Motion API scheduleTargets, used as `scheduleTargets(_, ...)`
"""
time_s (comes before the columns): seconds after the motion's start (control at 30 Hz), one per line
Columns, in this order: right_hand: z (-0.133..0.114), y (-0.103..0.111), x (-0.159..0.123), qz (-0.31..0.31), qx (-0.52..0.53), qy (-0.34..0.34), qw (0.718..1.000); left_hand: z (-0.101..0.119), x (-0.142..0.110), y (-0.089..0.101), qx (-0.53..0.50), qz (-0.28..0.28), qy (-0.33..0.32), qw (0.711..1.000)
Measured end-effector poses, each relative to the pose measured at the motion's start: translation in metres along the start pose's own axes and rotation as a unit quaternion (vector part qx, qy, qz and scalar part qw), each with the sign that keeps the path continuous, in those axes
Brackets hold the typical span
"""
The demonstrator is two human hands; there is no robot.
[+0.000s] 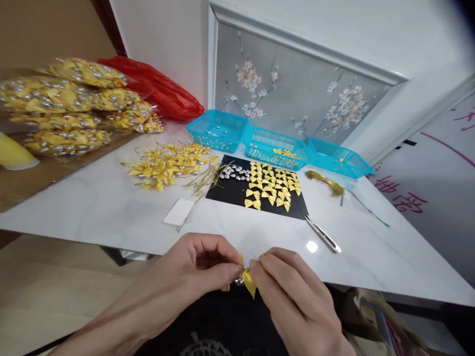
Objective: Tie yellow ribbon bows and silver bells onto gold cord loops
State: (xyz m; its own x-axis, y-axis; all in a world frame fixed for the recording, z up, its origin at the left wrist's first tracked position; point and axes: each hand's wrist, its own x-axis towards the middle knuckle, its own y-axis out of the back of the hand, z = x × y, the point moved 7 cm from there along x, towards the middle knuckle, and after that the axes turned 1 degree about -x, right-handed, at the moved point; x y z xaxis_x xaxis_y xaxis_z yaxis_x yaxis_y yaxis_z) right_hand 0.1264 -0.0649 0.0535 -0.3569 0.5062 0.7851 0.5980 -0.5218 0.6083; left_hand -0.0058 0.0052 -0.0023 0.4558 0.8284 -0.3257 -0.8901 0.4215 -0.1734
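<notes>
A white marbled table [211, 222] has its left and right ends cut off; behind its back edge stands a framed grey blossom panel [289, 84]. Clear bags of yellow bows and silver beads [63, 109], cropped at left, crowd the back-left corner. Three blue plastic baskets [276, 153] line the back edge, their contents partly hidden by the mesh walls. Mid-table, a black rectangular mat [226, 198] bears rows of bows. At the front edge, the left hand [208, 267] pinches a yellow ribbon bow [250, 283], fingertips covering part; the right hand [297, 287] has its fingers pinched closed against it, hiding anything between them. A silver bead [239, 281] shows beneath, partly covered.
</notes>
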Motion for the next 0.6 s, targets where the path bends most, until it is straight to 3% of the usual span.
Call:
scheduleTargets(0.2,0.001,-0.002,-0.002,0.008,0.021,0.0,1.0,0.0,0.001,-0.001,0.003,-0.018,-0.011,1.0)
scheduleTargets(0.4,0.015,-0.01,-0.008,-0.013,0.114,-0.095,0.989,0.002,-0.001,-0.003,-0.012,-0.029,-0.011,0.999)
scheduleTargets(0.6,0.012,-0.007,-0.007,-0.013,0.104,-0.083,0.991,0.004,-0.003,-0.005,0.011,-0.031,-0.031,0.999)
